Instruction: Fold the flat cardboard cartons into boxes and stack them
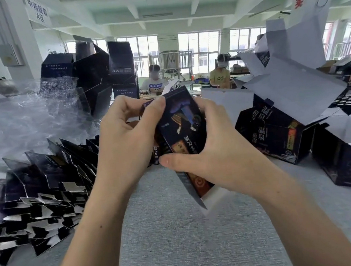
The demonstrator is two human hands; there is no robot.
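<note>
Above the grey desk [180,235], in the head view, a dark printed carton [183,123] is held tilted between both hands, its lower flaps pointed down. It is gripped by the left hand [126,144], thumb on its upper edge, and by the right hand [219,152], thumb pressed across its front. At the left, flat cartons [38,189] are fanned out; at the right, folded boxes [278,138] are piled.

Crumpled plastic wrap [18,118] at left, grey table [181,246], worker in white [155,83] (seated, far back), worker in yellow [220,77]
</note>
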